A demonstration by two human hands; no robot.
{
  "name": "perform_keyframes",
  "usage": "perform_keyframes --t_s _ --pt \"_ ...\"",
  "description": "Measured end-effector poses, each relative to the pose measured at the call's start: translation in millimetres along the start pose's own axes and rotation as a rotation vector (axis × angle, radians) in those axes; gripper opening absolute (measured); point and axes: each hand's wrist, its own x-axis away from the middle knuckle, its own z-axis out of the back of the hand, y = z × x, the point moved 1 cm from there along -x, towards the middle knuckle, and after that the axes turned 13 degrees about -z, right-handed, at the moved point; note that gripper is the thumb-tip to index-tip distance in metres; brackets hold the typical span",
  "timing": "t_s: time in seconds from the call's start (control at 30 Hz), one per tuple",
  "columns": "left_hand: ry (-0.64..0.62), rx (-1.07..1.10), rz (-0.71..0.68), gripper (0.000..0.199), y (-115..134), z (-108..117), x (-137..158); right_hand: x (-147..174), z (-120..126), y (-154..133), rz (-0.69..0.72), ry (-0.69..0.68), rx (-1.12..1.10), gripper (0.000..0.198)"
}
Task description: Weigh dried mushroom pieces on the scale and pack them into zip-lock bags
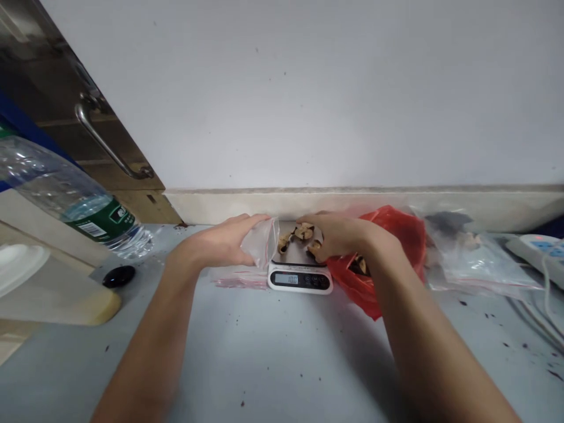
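My left hand (231, 239) grips a small clear zip bag (261, 242), its opening turned toward the scale. A small white digital scale (326, 286) stands in front of me; its display seems to read 10.0. Dried, curled brown pieces (303, 231) lie on the scale's plate. My right hand (337, 235) curls over the plate's right side, its fingers closed around some of these pieces. Under my right forearm sits a red plastic bag (403, 232) with more brown pieces inside. Flat zip bags (240, 279) with red seals lie left of the scale.
Filled clear bags (480, 258) lie to the right, beside a white power strip (537, 249) with cables. At left are a tilted water bottle (101, 217), a whitish plastic container (53, 288) and a black oval object (118, 276). A wall (308, 106) rises behind.
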Motion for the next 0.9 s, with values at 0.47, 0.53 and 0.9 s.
perform_keyframes --t_s 0.47,0.53,0.9 --pt "-0.023 -0.015 -0.081 0.093 -1.1 -4.0 -7.2 -30.9 -6.7 19.0 0.003 0.104 -0.047 0.024" --pt "-0.014 -0.024 -0.09 0.093 -1.3 -4.6 -7.8 -27.0 -2.9 19.3 0.025 0.099 -0.07 0.019" --pt "0.172 0.043 -0.205 0.091 8.7 -11.2 -15.9 17.1 12.1 -11.7 0.243 0.058 -0.35 0.024"
